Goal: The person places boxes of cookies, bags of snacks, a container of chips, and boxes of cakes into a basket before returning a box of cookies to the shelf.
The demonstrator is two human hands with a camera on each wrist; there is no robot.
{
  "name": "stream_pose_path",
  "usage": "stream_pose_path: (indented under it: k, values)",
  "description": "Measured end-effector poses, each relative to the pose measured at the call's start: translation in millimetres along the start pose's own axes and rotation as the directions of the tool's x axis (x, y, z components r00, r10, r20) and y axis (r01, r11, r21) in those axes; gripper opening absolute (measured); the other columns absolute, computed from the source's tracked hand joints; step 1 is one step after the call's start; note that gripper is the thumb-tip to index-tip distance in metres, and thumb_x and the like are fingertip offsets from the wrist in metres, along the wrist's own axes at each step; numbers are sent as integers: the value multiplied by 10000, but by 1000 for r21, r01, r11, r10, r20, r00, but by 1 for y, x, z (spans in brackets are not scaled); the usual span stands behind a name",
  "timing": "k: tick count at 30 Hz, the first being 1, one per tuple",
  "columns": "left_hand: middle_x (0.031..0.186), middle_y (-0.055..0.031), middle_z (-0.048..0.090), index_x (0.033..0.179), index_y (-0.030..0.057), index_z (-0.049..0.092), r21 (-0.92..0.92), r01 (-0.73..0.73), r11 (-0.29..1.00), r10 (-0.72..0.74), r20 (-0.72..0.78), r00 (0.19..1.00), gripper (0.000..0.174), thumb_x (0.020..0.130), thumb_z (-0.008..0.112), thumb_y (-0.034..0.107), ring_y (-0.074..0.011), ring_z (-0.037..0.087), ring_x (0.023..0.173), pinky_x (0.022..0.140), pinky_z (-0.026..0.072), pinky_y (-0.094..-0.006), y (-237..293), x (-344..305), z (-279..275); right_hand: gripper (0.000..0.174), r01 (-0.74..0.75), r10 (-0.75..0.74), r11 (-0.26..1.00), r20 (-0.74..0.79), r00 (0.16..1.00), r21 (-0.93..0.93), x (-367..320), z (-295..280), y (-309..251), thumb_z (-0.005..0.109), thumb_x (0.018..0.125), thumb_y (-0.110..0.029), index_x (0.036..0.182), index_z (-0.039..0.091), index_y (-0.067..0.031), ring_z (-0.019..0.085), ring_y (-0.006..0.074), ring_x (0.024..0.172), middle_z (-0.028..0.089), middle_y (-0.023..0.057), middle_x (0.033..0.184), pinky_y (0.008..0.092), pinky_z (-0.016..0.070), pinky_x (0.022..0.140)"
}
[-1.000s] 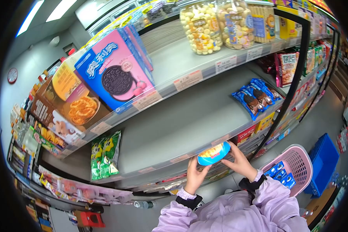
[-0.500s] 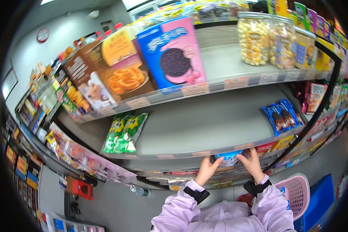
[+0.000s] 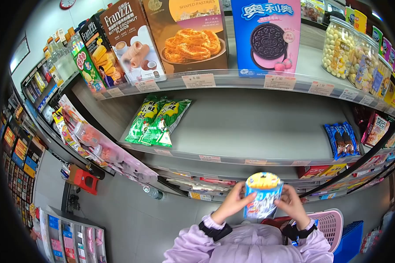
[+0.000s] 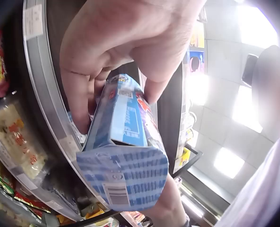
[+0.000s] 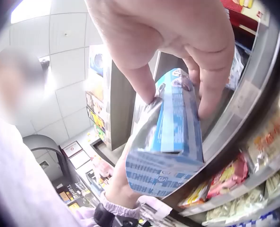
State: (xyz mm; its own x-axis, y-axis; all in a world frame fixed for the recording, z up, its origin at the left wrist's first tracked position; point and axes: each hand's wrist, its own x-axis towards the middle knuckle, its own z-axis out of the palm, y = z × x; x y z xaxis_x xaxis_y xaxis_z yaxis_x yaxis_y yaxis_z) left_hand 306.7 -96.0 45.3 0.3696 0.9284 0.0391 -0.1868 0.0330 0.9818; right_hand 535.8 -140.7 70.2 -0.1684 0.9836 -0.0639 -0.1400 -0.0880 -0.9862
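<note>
1. Sitting between two hands, the blue carton is held in the air in front of the lower shelves; its upper face is largely yellow, and a barcode shows on its blue-patterned end in the left wrist view.
2. The left hand grips one side of the carton, thumb and fingers bent round it.
3. The right hand grips the opposite side in the same way, fingers closed on the carton.
4. Both wrists wear black bands, and lilac sleeves cover the forearms.
5. On the middle shelf, green snack bags lie at the left end and blue packets near the right end.
6. On the upper shelf stand, from left to right, several biscuit boxes, a brown pastries box, a blue-and-pink Oreo box and clear jars.
7. At the lower right, a pink basket is beside a blue crate.
8. A plastic bottle lies on the grey floor, near a red stool.
</note>
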Motion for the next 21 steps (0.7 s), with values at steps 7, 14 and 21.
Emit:
stream_pose_path:
  k: [7,14,21]
  values:
    - [1183,-128,498,1290,6,361,-2,195,981,-194,43,980,613,810,710,161,-189,559,1017,850,483,-332,46,-66,-57,572,-131,126,991,136,983,32,-20,60,-1,690,791,-16,1237,332,-16,570,164,947,480,110,1111,287,489,825]
    - [1204,-132,539,1304,-25,383,227,-134,965,122,65,990,690,739,759,97,-204,538,1103,929,438,-345,132,-76,-97,628,204,-182,970,163,970,-131,0,120,-59,724,763,-29,1242,320,6,562,190,1011,478,137,1158,312,479,855]
    - [1269,-158,480,1351,-24,283,255,-303,918,289,91,953,738,779,726,121,-224,494,1158,940,420,-356,193,-47,-127,691,447,-432,874,118,894,-188,38,159,-118,731,748,-37,1294,313,25,560,205,1018,519,154,1137,320,482,849]
